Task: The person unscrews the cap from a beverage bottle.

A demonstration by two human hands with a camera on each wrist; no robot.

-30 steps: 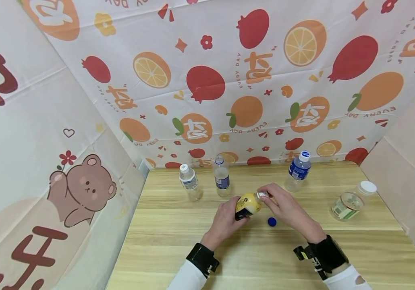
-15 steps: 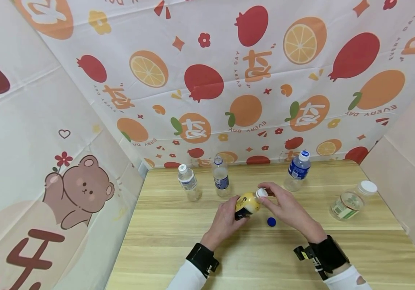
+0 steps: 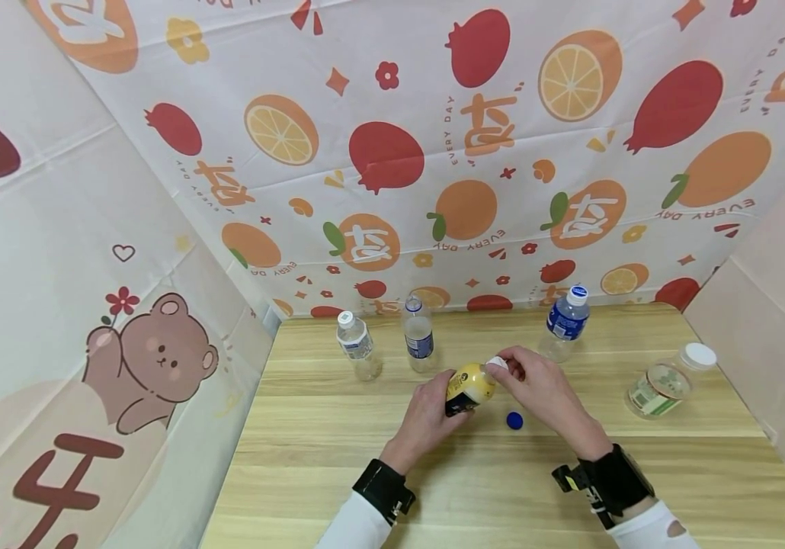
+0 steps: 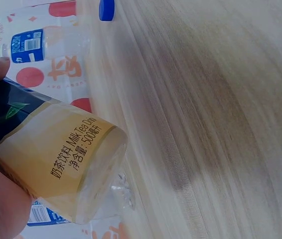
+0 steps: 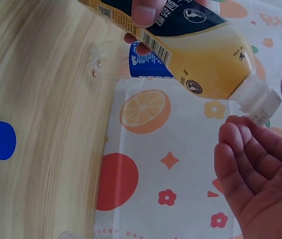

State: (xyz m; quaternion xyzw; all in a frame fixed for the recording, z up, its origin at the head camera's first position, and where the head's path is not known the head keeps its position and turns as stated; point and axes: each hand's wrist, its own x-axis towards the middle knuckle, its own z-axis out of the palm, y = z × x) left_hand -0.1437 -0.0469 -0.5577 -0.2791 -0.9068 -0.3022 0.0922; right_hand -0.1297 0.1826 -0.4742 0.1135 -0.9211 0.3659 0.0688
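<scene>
My left hand (image 3: 425, 412) grips a milk tea bottle (image 3: 471, 383) round its dark label, tilted with its neck toward the right. The label reads "Milk Tea Drink" in the left wrist view, where the bottle's clear base (image 4: 103, 169) shows. A white bottle cap (image 5: 261, 103) sits on the neck. My right hand (image 3: 545, 387) has its thumb and curled fingers at this cap, pinching it; in the right wrist view the fingertips touch its lower side. Below the bottle, a loose blue cap (image 3: 514, 420) lies on the table.
Clear bottles stand toward the back of the wooden table (image 3: 310, 457): a white-capped one (image 3: 360, 347), a blue-labelled one (image 3: 420, 339) and a blue-labelled, capped one (image 3: 566, 320). A wide jar with a white lid (image 3: 667, 381) is at the right. Printed cloth (image 3: 324, 69) hangs behind.
My right hand's fingers have shifted round the white cap, turning from the far side toward a more curled hold. The left hand and the bottle stay nearly where they were.
</scene>
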